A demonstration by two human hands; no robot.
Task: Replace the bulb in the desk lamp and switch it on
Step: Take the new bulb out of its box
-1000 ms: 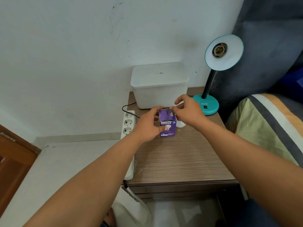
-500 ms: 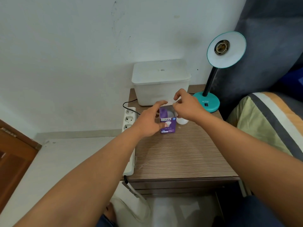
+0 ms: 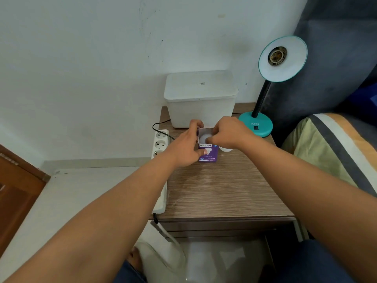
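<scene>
Left hand fingers clamped on purple bulb box, upright on desk. Right hand fingers pinching white bulb in box's open top. Teal lamp right of box, socket bare.

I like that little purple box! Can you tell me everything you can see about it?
The purple box is a small cardboard carton standing upright on the wooden table, in front of the white bin. "ECOLINK" is printed in a white band across its front, above a bulb picture. Its top flaps are open, and a white bulb shows inside. The left hand holds its side while the right hand reaches into the open top.
</scene>
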